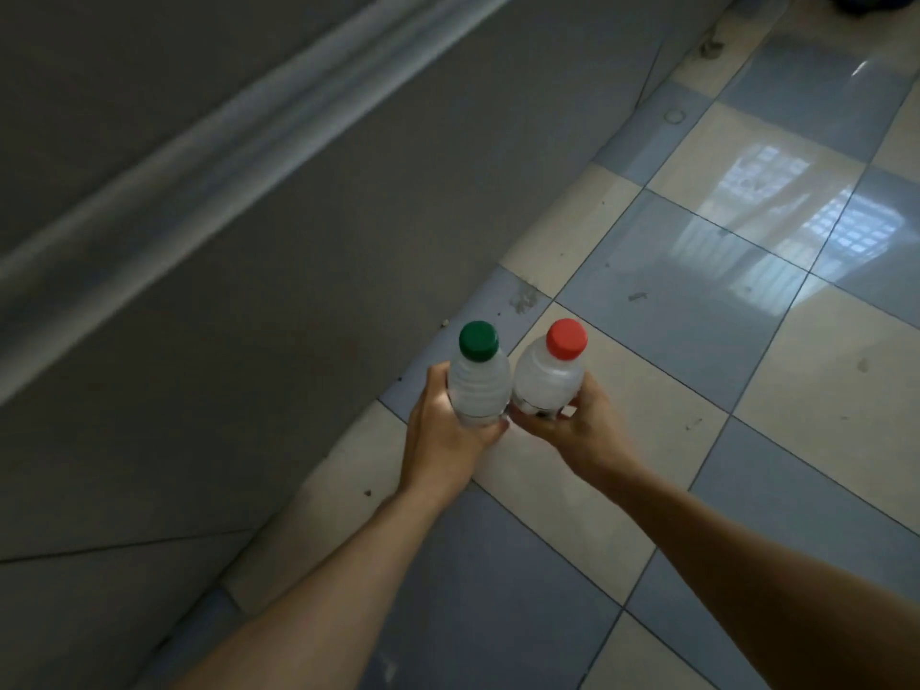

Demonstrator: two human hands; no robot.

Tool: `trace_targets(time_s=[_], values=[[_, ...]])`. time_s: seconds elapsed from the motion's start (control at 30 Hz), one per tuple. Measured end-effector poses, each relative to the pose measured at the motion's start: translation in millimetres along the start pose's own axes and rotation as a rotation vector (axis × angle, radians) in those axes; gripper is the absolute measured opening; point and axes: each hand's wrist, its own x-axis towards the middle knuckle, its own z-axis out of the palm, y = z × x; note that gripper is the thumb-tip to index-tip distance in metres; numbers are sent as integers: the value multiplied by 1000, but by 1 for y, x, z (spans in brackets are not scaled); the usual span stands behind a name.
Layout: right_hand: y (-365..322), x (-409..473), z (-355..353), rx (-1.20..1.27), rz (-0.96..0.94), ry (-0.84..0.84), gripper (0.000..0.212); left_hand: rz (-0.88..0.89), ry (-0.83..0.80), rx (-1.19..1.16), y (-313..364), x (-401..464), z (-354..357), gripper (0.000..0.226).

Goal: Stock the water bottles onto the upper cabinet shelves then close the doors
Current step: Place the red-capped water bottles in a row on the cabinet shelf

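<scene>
Two clear plastic water bottles stand upright side by side above the floor, seen from above. My left hand (443,425) grips the green-capped bottle (479,381) around its lower body. My right hand (577,420) grips the red-capped bottle (550,378) from below and the right. The two bottles touch or nearly touch each other. The lower parts of both bottles are hidden by my fingers. No upper shelf is in view.
A grey cabinet front (224,316) with a pale metallic strip (209,141) running diagonally fills the left side. The floor (722,341) has glossy blue and cream tiles with window glare at the right. A dark object (881,2) sits at the top right corner.
</scene>
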Motion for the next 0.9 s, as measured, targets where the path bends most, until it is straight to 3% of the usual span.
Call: trace_targets(time_s=[0.3, 0.6, 0.9], values=[[-180, -70, -108, 35, -49, -33, 63, -12, -14, -71, 193, -61, -94, 62], [-408, -183, -233, 39, -109, -25, 76, 75, -11, -98, 423, -147, -209, 68], [-653, -289, -286, 48, -318, -40, 72, 261, 141, -206, 626, -239, -357, 75]])
